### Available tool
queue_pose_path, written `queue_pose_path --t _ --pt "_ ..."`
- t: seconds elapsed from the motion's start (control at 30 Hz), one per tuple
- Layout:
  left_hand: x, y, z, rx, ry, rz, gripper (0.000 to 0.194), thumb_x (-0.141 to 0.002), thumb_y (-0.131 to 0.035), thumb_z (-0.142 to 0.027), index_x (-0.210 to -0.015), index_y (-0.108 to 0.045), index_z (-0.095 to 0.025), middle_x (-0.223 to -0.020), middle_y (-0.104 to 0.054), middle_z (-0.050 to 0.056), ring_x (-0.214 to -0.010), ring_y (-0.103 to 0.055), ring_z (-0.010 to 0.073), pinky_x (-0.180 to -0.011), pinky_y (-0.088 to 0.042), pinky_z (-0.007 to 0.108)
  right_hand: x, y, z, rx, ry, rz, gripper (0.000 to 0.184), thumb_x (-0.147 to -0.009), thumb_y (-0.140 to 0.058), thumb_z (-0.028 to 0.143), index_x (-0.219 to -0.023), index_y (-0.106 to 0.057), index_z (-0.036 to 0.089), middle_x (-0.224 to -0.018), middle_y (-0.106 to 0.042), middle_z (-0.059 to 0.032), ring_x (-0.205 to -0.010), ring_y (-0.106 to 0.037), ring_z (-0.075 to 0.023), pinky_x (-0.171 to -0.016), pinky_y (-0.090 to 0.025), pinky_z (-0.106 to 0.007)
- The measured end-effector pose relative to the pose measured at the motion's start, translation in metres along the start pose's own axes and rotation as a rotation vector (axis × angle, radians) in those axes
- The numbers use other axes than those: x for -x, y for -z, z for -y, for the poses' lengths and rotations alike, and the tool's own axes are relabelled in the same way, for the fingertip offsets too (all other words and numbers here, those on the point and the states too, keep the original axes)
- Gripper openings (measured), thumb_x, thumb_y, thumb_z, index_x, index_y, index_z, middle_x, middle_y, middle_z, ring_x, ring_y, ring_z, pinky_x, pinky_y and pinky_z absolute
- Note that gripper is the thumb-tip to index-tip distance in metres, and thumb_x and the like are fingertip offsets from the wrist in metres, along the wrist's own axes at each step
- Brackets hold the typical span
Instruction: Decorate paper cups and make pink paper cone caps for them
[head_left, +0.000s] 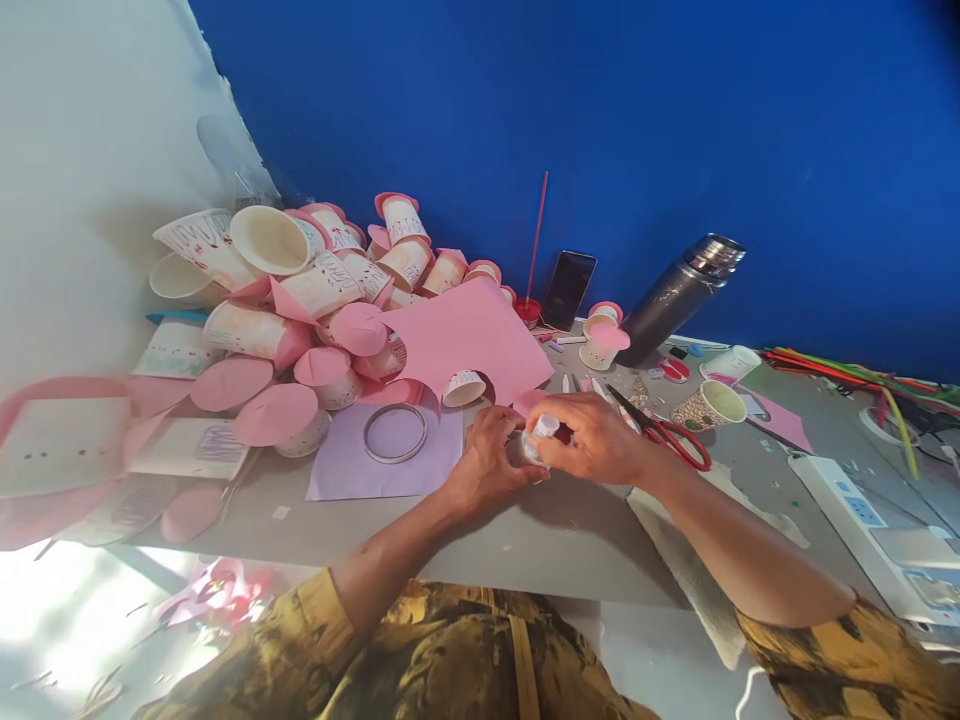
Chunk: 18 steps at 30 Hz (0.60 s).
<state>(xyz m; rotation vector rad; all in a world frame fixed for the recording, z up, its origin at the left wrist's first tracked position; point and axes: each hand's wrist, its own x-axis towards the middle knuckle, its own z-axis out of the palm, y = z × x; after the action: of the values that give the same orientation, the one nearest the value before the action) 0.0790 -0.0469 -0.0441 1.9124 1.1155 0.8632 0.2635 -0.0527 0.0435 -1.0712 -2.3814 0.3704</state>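
My right hand is closed round a small white cylinder that looks like a glue stick or small bottle; its lower part is hidden by my fingers. Below it, my left hand curls round a pale paper cup, mostly covered by both hands. A pink paper sheet with rounded cut-outs lies just beyond, with another paper cup on its side at its edge. Left of my left hand is a purple sheet bearing a metal ring. Red-handled scissors lie beside my right wrist.
Many cups with pink paper discs are heaped at the left. A dark flask, a phone and a patterned cup stand toward the back and right. A white power strip lies at the right; a cloth hangs over the front edge.
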Motion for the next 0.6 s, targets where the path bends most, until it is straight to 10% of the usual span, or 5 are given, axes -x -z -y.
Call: queue_pose_path --t 0.6 --pt "0.000 0.002 -0.002 -0.021 -0.009 -0.009 0.050 -0.064 -0.092 -0.028 -0.109 -0.071 -0.022 -0.119 -0.066 0.009 -0.119 -0.060 0.0306 -0.105 -0.048 0.047 0.041 0.002 -0.002 0.019 -0.058 -0.129 0.009 -0.090 -0.060 0.022 -0.089 -0.069 0.022 -0.069 -0.067 0.0015 -0.056 -0.054 -0.0132 -0.060 -0.042 -0.027"
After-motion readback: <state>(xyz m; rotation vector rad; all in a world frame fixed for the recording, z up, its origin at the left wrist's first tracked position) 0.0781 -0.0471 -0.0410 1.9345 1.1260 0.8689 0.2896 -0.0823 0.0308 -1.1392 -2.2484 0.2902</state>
